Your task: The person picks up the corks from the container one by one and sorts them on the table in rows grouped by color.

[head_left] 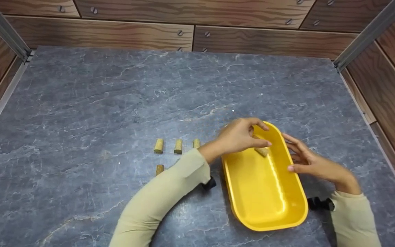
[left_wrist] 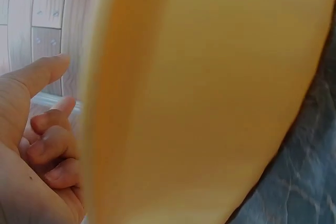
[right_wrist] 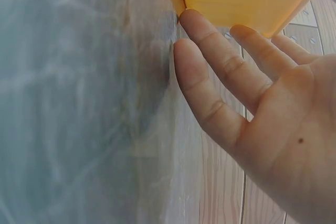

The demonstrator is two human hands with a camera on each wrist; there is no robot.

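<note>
A yellow plastic tub (head_left: 259,192) stands on the table, its long side slanting away from me. My left hand (head_left: 238,137) reaches over its far-left rim, thumb and index finger spread apart with a gap between them. Just below those fingertips, a short cork-like cylinder (head_left: 261,151) lies inside the tub. In the left wrist view, the tub's wall (left_wrist: 199,98) fills most of the picture beside the hand (left_wrist: 31,129). On the other side, my right hand (head_left: 312,164) touches the outer right wall, thumb at the rim. Its fingers (right_wrist: 220,56) look nearly straight in the right wrist view.
Left of the tub, three similar cylinders stand in a row: one at the left (head_left: 158,145), a middle one (head_left: 178,146) and one (head_left: 196,143) beside my left forearm. Nearer me, another cylinder (head_left: 160,169) is partly behind the sleeve. Wood-patterned panels (head_left: 115,34) border the grey table (head_left: 81,113).
</note>
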